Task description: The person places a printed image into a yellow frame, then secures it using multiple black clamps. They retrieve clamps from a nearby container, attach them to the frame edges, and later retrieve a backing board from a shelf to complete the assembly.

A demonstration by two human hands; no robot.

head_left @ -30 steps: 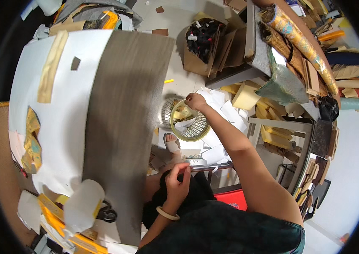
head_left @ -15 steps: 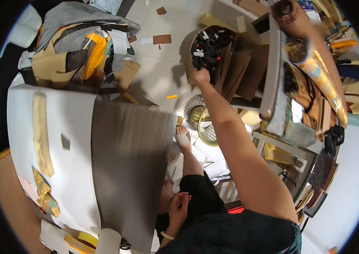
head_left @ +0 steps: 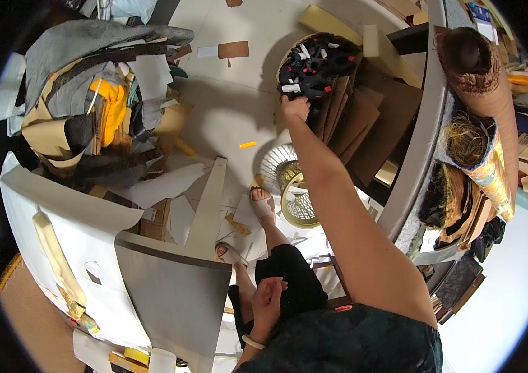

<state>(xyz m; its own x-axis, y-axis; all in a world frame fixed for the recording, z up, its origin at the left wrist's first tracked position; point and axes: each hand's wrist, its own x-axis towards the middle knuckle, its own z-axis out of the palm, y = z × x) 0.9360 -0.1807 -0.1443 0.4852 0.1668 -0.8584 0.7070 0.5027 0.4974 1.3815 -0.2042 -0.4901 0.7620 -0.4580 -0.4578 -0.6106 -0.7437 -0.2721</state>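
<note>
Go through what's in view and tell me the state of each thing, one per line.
Right hand: stretched out, at the rim of the box of black parts, grip unclear.
Left hand: resting in the lap, loosely curled, empty.
Box of black parts: open, full.
Fan: on the floor.
Grey sheet: flat on the table.

Right hand stretched far forward, left hand curled near lap.

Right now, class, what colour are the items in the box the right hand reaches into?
Mostly black items with some white pieces, seen in the head view; the right hand is at the box's edge.
</note>
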